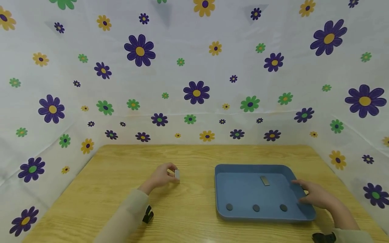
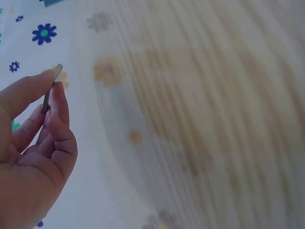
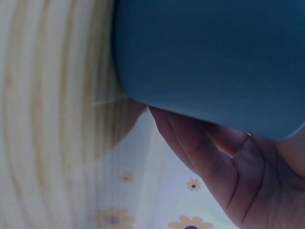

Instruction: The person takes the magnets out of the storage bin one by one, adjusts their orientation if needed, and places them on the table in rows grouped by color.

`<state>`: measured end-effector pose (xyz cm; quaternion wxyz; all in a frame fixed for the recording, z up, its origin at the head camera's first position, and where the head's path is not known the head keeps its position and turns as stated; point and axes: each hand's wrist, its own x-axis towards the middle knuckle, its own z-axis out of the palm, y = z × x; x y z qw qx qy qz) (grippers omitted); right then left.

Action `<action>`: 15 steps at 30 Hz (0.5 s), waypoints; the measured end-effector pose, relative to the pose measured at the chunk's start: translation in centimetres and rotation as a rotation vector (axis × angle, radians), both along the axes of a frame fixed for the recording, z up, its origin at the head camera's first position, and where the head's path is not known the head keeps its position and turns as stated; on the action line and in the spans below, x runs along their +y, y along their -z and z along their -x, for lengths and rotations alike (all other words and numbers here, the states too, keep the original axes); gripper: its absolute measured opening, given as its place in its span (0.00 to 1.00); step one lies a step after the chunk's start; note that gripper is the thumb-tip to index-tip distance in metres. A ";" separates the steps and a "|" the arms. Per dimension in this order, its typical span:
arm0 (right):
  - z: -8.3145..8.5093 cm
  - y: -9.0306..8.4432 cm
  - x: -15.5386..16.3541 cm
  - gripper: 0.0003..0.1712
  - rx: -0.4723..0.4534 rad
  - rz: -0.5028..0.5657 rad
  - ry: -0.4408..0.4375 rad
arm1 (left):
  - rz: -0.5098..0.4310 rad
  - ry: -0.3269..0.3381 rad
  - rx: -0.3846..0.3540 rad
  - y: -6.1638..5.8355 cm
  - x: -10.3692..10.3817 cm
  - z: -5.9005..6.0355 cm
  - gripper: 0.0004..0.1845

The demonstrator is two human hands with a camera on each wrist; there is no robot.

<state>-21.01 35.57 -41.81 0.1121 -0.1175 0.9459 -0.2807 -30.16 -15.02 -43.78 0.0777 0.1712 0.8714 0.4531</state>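
My left hand (image 1: 164,175) hovers over the wooden table (image 1: 188,216), left of centre, pinching a small flat grey metal piece (image 1: 177,174) between thumb and fingers. In the left wrist view the thin piece (image 2: 51,86) shows edge-on at the fingertips (image 2: 58,95). A blue tray (image 1: 240,192) lies to the right. Inside it are a similar grey piece (image 1: 265,180) and three dark round discs (image 1: 256,208) along the near side. My right hand (image 1: 314,197) holds the tray's right rim, thumb over the edge. The right wrist view shows the fingers (image 3: 190,138) under the tray (image 3: 209,57).
A white cloth with purple, yellow and green flowers (image 1: 196,92) walls the table at the back and both sides. Dark wrist-camera mounts (image 1: 148,214) show near my sleeves.
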 end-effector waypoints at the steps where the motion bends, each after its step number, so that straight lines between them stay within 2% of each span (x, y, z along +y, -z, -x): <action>1: 0.0 0.0 0.0 0.37 0.000 -0.003 0.002 | 0.015 -0.015 0.001 0.0 -0.4 0.0 0.18; 7: 0.1 -0.1 0.0 0.37 -0.004 -0.018 0.002 | 0.081 -0.082 0.006 0.0 -2.4 0.4 0.19; 11: 0.1 -0.3 -0.1 0.37 -0.024 0.004 0.005 | 0.140 -0.099 0.021 0.2 -3.4 0.7 0.17; 15: -0.1 -0.5 -0.3 0.37 -0.029 0.010 0.006 | 0.202 -0.084 0.039 0.4 -3.9 0.8 0.16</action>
